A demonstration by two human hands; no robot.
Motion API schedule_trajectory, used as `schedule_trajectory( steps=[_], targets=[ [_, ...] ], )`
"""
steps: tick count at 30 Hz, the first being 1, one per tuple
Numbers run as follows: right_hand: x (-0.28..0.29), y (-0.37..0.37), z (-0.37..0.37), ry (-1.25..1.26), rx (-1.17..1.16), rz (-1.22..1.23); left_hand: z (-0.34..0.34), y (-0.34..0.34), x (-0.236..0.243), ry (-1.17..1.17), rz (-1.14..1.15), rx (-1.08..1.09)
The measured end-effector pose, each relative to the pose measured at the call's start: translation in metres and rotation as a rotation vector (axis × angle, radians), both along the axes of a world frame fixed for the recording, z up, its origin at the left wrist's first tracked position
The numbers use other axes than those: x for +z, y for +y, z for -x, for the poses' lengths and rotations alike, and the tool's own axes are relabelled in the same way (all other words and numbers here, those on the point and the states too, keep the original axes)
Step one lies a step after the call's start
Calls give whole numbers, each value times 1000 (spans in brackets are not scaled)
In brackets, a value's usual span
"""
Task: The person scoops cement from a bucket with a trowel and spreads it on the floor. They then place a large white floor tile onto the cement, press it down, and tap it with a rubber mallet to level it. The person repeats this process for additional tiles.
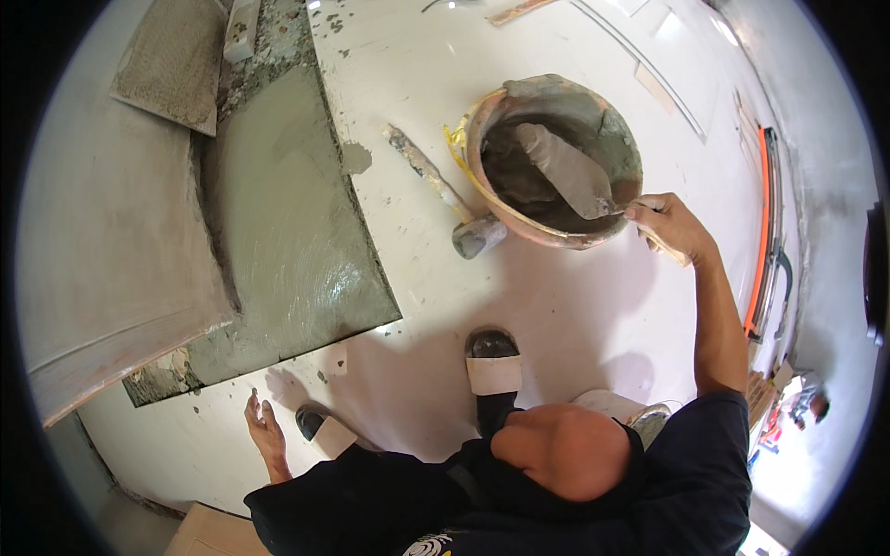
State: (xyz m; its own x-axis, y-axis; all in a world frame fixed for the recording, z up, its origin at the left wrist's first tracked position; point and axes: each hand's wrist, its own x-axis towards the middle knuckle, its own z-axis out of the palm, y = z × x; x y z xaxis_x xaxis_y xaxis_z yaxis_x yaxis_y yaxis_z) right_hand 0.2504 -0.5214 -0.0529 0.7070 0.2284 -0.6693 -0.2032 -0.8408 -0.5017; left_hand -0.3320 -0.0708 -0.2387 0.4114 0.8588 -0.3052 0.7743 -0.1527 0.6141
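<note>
My right hand (669, 227) is closed round the handle of a trowel (567, 171). Its blade, coated in wet grey mortar, lies over the inside of a round bucket (491, 199) that holds more mortar (513, 167). My left hand (266, 433) is held low at the left, fingers apart, with nothing in it. Just beyond that hand, a smoothed bed of wet mortar (287, 222) fills a recess in the pale tiled floor. Between the bed and the bucket lies a mallet (478, 236) with a paint-stained handle.
A slab with a rough back (174, 65) stands at the far left, near a small pale block (242, 30). Long orange and dark bars (764, 232) lie along the right wall. My slippered foot (493, 360) is below the bucket. Another person (812, 400) is at the far right.
</note>
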Motion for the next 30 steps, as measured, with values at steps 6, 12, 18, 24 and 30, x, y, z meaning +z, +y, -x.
schedule_trajectory(
  steps=[6, 12, 18, 24, 30],
  targets=[
    [19, 11, 11, -163, 126, -4, -2, -1, 8, 93, -5, -33],
    [41, 88, 53, -117, 441, -94, 5, -12, 23, -27, 39, 152],
    [-46, 203, 103, -47, 1021, 29, 34, -31, 52, -126, -13, 298],
    [-120, 249, 135, -744, 1474, 32, 69, -60, 71, -149, -55, 474],
    [-126, 277, 113, -550, 1555, 154, 84, -91, 67, -38, -2, 492]
  ],
)
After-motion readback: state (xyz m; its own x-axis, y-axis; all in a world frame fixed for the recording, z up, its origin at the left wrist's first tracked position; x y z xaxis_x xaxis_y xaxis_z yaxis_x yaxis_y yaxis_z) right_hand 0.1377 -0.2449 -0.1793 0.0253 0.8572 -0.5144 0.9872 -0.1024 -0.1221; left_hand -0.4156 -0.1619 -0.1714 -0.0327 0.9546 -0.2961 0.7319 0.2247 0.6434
